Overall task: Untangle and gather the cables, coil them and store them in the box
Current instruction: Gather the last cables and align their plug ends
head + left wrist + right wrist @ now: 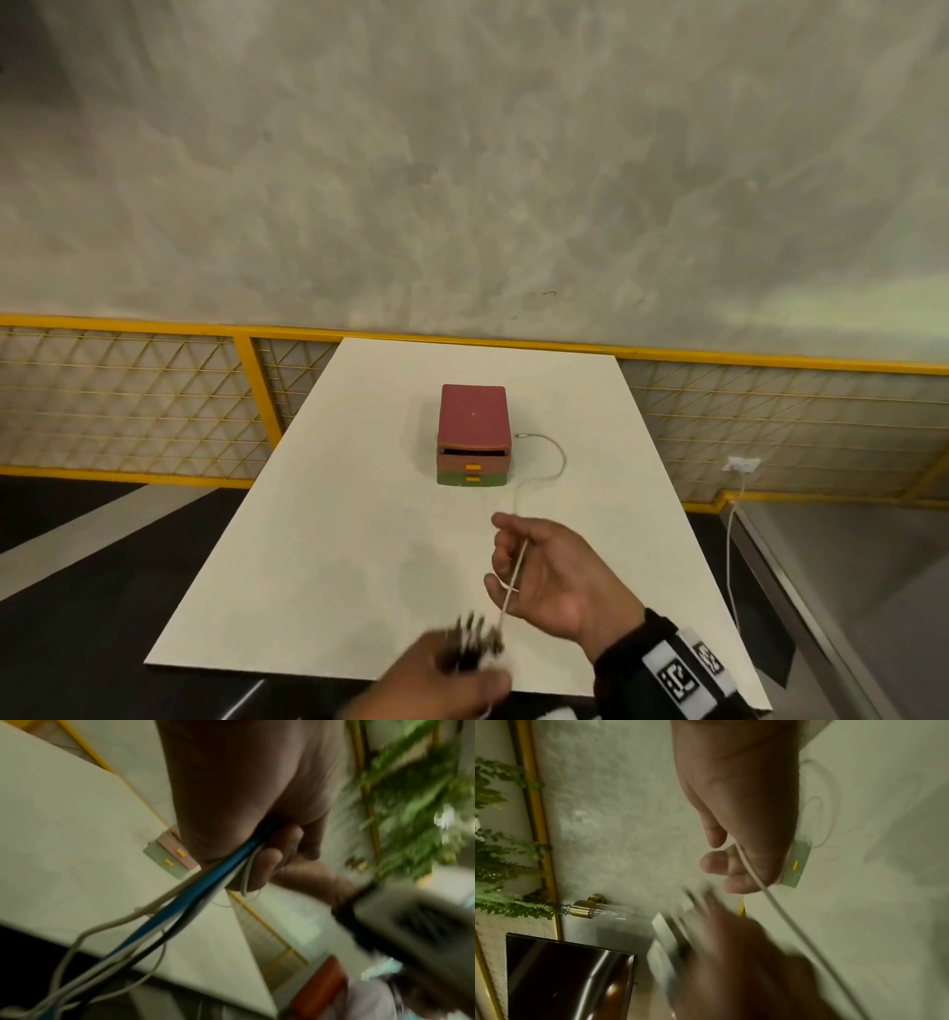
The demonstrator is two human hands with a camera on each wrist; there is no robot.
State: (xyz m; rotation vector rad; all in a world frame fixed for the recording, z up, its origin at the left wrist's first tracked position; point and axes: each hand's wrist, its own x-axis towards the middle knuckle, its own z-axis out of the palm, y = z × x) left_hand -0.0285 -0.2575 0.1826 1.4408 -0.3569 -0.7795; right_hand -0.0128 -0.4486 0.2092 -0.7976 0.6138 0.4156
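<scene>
A small drawer box (pixel 473 421), with a red top and pink and green drawers with yellow handles, stands mid-table; a dark slot shows under its lid. A thin white cable (pixel 557 455) curls from the box's right side to my right hand (pixel 544 565), whose fingers curl loosely round it. In the right wrist view the white cable (pixel 782 914) runs across my right hand (pixel 744 852). My left hand (pixel 436 673), blurred at the near edge, grips a bundle of blue, white and black cables (pixel 180 902). The left hand (pixel 257 862) hides part of the box (pixel 170 860).
The white table (pixel 334 514) ends just behind my left hand. A yellow mesh railing (pixel 154 401) runs behind it. A wall socket (pixel 739 465) with its own white cord sits at the right. A dark screen (pixel 564 973) and green plants (pixel 495 841) show in the right wrist view.
</scene>
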